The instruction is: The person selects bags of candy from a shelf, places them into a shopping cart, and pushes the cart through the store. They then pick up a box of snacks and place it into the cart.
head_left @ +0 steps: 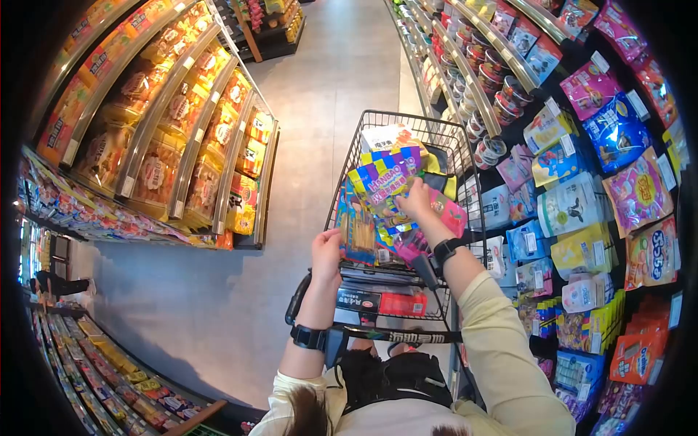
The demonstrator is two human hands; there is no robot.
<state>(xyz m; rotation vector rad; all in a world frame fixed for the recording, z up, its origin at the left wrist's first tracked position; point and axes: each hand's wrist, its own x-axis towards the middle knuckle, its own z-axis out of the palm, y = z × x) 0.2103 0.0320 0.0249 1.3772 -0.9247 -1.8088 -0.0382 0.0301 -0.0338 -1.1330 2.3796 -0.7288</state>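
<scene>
1. Looking forward and down from the head camera, the view shows a person at a black wire shopping cart (414, 113) in a shop aisle with a grey floor (320, 138).
2. The right hand (416, 201) pinches the right-hand edge of a purple-and-yellow bag (379, 183) lettered "HANBAO". This bag is inside the basket, its printed front facing up, above other packets.
3. The left hand (327, 251) is raised beside the basket's left side, fingers bent inward. Whether they press together or touch the wire cannot be told.
4. Around the bag in the basket are a white packet (391, 136) at the far end, a blue packet of yellowish sticks (359, 227) at left, and a pink packet (452, 212) at right.
5. Nearer the person is the cart's dark handlebar (396, 336). Both wrists wear black bands, below pale yellow sleeves (486, 309).
6. Shelves of orange and yellow packages (156, 171) stand at left; colourful hanging bags (574, 203) fill the right.
</scene>
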